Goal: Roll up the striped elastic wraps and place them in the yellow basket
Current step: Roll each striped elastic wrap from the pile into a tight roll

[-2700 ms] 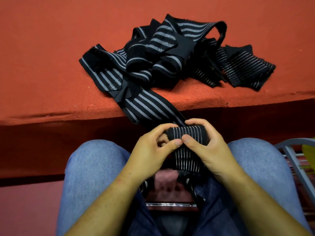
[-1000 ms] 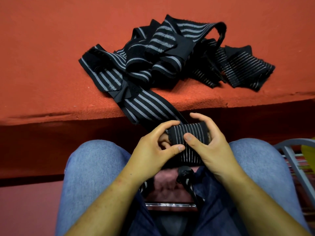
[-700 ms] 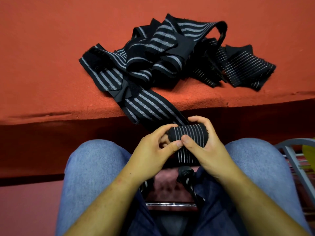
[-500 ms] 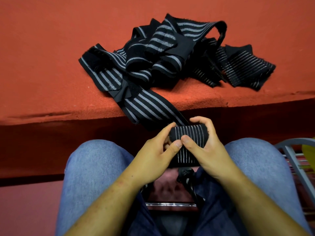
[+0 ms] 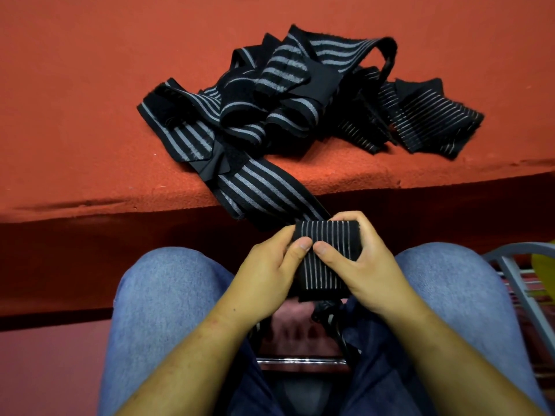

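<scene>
Rolling wants tension; left hand (image 5: 267, 276) and right hand (image 5: 371, 274) pinch the roll (image 5: 327, 240); feed its six-o'clock tail (image 5: 322, 279) squarely.

Red felt-covered ledge (image 5: 90, 115) — pink floor (image 5: 45, 370) below, grey metal frame (image 5: 521, 248) at right.

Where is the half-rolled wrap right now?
In the head view, the half-rolled wrap sits near the centre, gripped between the left hand and the right hand, just in front of the red ledge.
</scene>
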`<state>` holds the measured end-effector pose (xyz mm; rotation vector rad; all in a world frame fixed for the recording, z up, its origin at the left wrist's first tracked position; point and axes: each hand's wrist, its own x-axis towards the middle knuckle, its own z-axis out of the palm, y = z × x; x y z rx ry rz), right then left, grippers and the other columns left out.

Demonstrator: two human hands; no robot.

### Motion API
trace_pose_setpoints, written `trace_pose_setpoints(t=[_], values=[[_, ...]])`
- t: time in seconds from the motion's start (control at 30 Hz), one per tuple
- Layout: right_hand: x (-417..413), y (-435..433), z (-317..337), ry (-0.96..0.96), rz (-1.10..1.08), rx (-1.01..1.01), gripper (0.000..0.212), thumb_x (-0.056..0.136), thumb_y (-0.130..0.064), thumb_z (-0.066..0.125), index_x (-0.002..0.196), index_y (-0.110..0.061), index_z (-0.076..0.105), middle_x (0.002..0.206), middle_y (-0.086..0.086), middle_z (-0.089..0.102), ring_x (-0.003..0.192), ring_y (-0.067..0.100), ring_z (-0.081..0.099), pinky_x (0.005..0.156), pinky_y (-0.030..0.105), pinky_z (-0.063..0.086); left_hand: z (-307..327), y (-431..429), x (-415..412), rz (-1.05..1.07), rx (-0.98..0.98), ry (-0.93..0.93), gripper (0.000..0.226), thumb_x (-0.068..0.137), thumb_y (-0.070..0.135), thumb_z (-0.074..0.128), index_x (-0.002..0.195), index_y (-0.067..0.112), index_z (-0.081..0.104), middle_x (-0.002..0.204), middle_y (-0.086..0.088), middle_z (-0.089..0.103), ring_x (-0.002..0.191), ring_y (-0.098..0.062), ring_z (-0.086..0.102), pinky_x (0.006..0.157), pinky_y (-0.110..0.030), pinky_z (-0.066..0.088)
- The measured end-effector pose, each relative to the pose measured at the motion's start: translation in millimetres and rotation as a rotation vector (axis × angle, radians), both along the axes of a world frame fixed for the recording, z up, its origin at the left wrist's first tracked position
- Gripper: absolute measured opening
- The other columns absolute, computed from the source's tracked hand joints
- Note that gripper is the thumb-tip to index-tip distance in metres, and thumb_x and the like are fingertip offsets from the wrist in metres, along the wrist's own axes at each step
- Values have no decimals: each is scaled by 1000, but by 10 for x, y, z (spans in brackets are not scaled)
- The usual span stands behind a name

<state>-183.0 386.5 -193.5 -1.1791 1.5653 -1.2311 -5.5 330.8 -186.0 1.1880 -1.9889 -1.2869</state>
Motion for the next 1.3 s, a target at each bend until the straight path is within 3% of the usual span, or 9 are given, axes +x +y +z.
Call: trace_pose_setpoints(t=[0.17, 0.37, 0.53, 0.7, 0.83, 0.97, 1.03, 1.17, 1.3], values=[[-17, -21, 7, -64, -39, -9, 22, 85, -32, 82, 96, -25, 65, 87, -3, 74, 79, 9, 70, 71, 29, 57, 11, 11, -13, -25, 81, 77, 23, 108, 32, 53, 127, 26, 64, 113, 18, 74, 106, 0, 69, 91, -17, 51], [17, -18, 51, -194, -68, 13, 34, 78, -40, 76, 101, -16, 70, 89, -1, 78, 81, 8, 72, 71, 25, 57, -24, -8, -12, -18, 79, 110, 24, 104, 26, 61, 127, 32, 61, 113, 7, 74, 107, -14, 70, 98, -38, 55], [10, -4, 85, -164, -33, 0, 32, 82, -42, 74, 108, -25, 68, 97, 0, 75, 88, 9, 70, 75, 25, 58, 27, -24, -7, -3, 71, 112, 17, 106, 27, 57, 121, 26, 66, 106, 12, 77, 102, -2, 71, 90, -20, 52], [3, -1, 110, -177, -59, -27, 29, 84, -37, 74, 106, -19, 68, 92, -3, 76, 84, 6, 71, 73, 22, 56, 6, -13, -15, -11, 135, 180, 23, 103, 30, 63, 125, 30, 65, 111, 6, 75, 105, -12, 71, 98, -36, 55], [-13, -3, 102, -197, -84, -11, 29, 86, -35, 73, 105, -15, 68, 90, 1, 77, 82, 11, 73, 72, 25, 58, 2, 1, -25, -35, 94, 141, 58, 93, 25, 76, 143, 40, 51, 108, 8, 70, 80, -3, 60, 76, -20, 50], [-10, -15, 98, -216, -86, -1, 33, 86, -37, 73, 113, -19, 69, 99, 3, 78, 88, 13, 76, 74, 26, 58, 8, 2, -17, -35, 66, 136, 60, 90, 22, 80, 138, 47, 53, 103, 8, 69, 74, -2, 56, 71, -15, 45], [-14, -12, 97, -208, -81, 9, 39, 83, -45, 72, 118, -28, 68, 102, -1, 78, 91, 11, 76, 75, 26, 58, -1, -7, -20, -30, 73, 149, 54, 90, 24, 80, 134, 46, 56, 100, 6, 67, 74, -5, 56, 72, -19, 48], [-18, 7, 102, -225, -34, 6, 49, 83, -50, 70, 131, -39, 63, 113, -4, 75, 105, 13, 74, 87, 31, 60, -20, -23, -29, -14, 105, 164, 38, 90, 45, 71, 127, 44, 60, 103, -4, 72, 90, -32, 65, 90, -49, 57], [-12, 12, 102, -210, -12, -2, 53, 84, -45, 72, 135, -40, 60, 116, -4, 74, 109, 12, 72, 92, 31, 59, -35, -34, -28, -1, 121, 142, 37, 90, 55, 64, 125, 43, 62, 107, -12, 73, 102, -36, 68, 93, -56, 54]])
